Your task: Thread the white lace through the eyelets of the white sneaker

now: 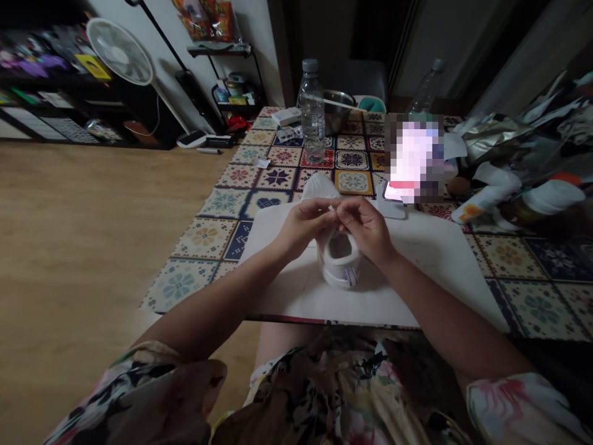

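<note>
A white shoe (341, 272) stands on a white sheet, its heel toward me and its toe pointing away. Purple marks show on the heel. Over the lacing area, my left hand (308, 227) and my right hand (368, 232) meet at their fingertips. Both are closed in a pinch. A small white bit, which looks like the shoelace (332, 209), shows between the fingers. My hands hide the tongue and most of the laces.
The white sheet (278, 290) lies on a patterned tablecloth (204, 238). Beyond the shoe stand a water bottle (312, 117) and a metal bowl (337, 111). A lit phone (410, 161) leans at the right, near white bottles (486, 194). A fan (121, 52) stands on the left.
</note>
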A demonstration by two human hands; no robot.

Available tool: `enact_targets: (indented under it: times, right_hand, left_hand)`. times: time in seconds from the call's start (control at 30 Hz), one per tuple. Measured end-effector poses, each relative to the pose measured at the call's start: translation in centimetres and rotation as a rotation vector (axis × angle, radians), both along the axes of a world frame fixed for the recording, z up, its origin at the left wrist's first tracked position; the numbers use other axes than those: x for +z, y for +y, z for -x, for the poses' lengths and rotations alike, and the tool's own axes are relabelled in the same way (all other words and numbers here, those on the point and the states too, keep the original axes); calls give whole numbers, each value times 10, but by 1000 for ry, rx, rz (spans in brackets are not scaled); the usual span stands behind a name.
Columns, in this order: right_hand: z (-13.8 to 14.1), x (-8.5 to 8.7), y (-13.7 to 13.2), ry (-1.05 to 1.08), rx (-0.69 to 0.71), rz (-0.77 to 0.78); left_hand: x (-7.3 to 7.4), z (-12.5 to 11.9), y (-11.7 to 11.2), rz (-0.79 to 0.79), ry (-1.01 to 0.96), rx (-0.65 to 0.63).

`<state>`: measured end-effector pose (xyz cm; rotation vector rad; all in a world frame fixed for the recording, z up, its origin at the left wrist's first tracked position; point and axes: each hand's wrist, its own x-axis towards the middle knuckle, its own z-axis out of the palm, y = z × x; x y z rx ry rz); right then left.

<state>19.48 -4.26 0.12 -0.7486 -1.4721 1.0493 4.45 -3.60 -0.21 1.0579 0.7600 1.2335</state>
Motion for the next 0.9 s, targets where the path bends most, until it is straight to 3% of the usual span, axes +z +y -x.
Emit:
enact_targets:
  times: [0.2,0.37,0.6,0.73,0.8,0.9]
  right_hand:
    - [4,-5,3,141,-7,118]
    - [5,-8,8,209,-58,201]
    - [-9,-3,8,-115,20,32]
    - [-13,0,10,-256,-56,-123]
    - [-14,0,11,-255,-42,-102]
    - [-16,-1,13,-220,96,65]
  left_hand:
    - [-4,-1,-1,-94,7,71]
    - [-4,3,-2,-219,144,105]
    - [-3,3,-2,-196,140,121]
    - [-2,2,-2,-189,113,117]
    - [-1,2,-2,-175,102,113]
    - [2,2,-3,-143,95,109]
